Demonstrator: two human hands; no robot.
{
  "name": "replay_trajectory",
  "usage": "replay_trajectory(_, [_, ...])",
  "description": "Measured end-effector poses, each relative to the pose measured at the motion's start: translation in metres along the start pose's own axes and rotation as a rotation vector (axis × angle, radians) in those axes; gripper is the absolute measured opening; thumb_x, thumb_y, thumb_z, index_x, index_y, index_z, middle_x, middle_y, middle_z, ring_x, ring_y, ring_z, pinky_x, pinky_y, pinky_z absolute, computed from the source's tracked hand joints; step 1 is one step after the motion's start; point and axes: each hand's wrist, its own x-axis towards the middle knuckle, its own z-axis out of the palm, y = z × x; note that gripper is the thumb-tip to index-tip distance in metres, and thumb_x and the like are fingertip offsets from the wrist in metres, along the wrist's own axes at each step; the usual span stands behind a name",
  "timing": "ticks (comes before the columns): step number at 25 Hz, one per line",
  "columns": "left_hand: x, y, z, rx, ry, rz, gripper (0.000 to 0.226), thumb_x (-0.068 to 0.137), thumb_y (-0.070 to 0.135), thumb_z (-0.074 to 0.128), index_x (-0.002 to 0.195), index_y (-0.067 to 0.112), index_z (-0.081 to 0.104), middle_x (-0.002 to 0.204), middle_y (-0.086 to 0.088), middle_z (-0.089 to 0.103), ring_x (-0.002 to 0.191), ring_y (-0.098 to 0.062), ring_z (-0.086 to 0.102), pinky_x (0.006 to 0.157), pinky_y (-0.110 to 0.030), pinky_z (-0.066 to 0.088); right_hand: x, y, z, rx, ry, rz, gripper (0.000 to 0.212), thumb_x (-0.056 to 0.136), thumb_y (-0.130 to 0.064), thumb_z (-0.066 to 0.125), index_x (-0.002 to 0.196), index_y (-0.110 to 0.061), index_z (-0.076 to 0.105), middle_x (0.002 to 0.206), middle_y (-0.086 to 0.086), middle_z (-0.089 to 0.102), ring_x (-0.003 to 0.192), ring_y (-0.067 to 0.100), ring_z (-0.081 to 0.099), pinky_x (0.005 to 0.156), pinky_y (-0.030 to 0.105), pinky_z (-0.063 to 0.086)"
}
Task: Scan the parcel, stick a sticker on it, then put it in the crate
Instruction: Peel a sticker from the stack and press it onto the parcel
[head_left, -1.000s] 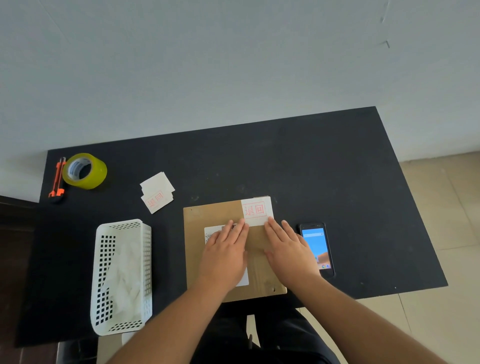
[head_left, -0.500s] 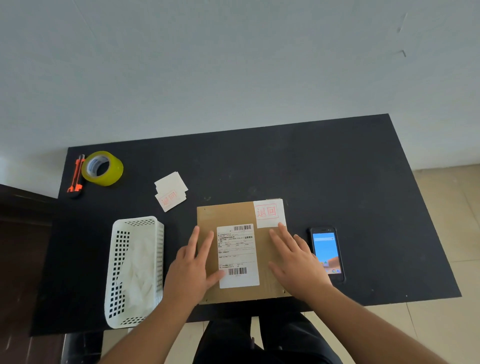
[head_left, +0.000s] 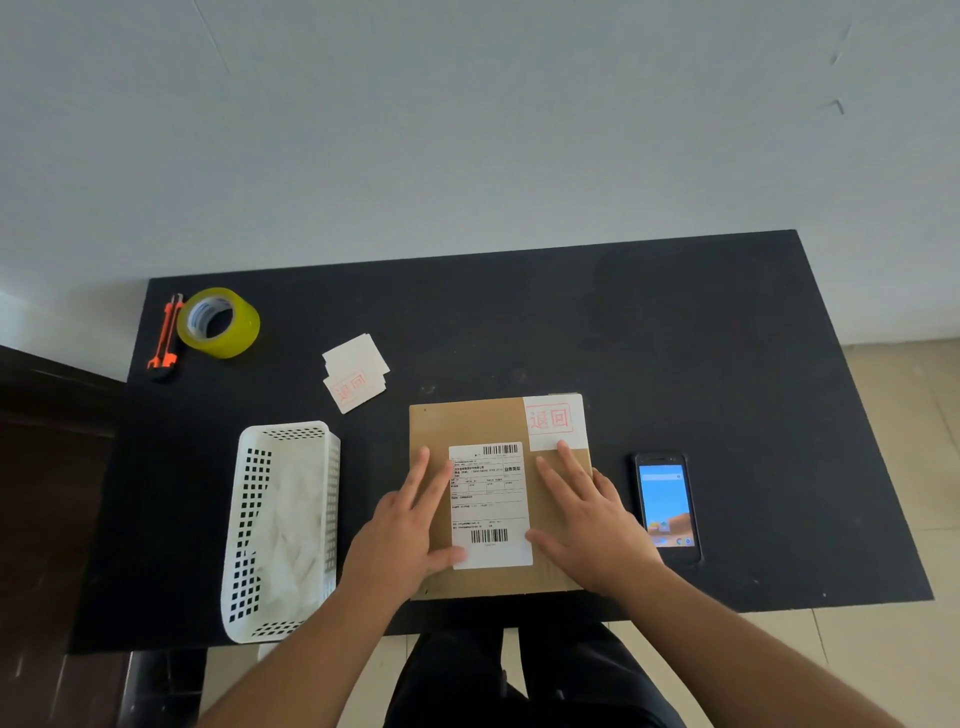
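A flat brown cardboard parcel (head_left: 470, 423) lies near the front edge of the black table (head_left: 623, 338). It carries a white shipping label (head_left: 491, 501) with barcodes in its middle. A white sticker with red characters (head_left: 550, 420) is stuck on its far right corner. My left hand (head_left: 408, 530) lies flat on the parcel's left side, fingers spread. My right hand (head_left: 587, 512) lies flat on its right side, fingertips touching the sticker's near edge. A white perforated crate (head_left: 283, 525) with crumpled white material inside stands to the parcel's left.
A phone (head_left: 666, 506) with a lit screen lies right of the parcel. A small stack of stickers (head_left: 356, 376) sits behind the crate. A yellow tape roll (head_left: 221, 322) and an orange utility knife (head_left: 166, 338) are at the far left corner.
Both hands slid back from the sticker and apart to the parcel's two sides, uncovering the shipping label. The camera view shifted slightly.
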Motion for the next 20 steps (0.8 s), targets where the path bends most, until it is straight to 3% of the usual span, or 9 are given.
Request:
replay_trajectory(9, [0.008, 0.001, -0.003, -0.101, -0.065, -0.009, 0.119, 0.085, 0.055, 0.078, 0.161, 0.043, -0.012, 0.161, 0.019, -0.04, 0.15, -0.019, 0.035, 0.113, -0.036, 0.045, 0.005, 0.003, 0.001, 0.063, -0.013, -0.011, 0.105, 0.091, -0.067, 0.061, 0.16, -0.047, -0.016, 0.159, -0.032, -0.037, 0.156, 0.033, 0.011, 0.116, 0.053, 0.043])
replay_trajectory(14, [0.007, 0.006, -0.005, -0.158, -0.088, -0.029, 0.121, 0.087, 0.044, 0.081, 0.161, 0.043, -0.014, 0.159, 0.023, -0.041, 0.136, -0.011, 0.051, 0.097, -0.024, 0.053, 0.007, 0.0, 0.0, 0.078, -0.027, 0.006, 0.105, 0.094, -0.06, 0.064, 0.16, -0.044, -0.016, 0.161, -0.028, -0.037, 0.155, 0.038, 0.015, 0.115, 0.053, 0.045])
replay_trajectory(20, [0.004, 0.017, -0.01, -0.198, -0.119, -0.057, 0.12, 0.088, 0.039, 0.081, 0.162, 0.039, -0.013, 0.158, 0.024, -0.041, 0.127, -0.008, 0.056, 0.082, -0.017, 0.055, 0.008, 0.0, -0.004, 0.094, -0.032, 0.021, 0.106, 0.093, -0.056, 0.067, 0.162, -0.043, -0.012, 0.164, -0.026, -0.032, 0.155, 0.037, 0.019, 0.115, 0.052, 0.045])
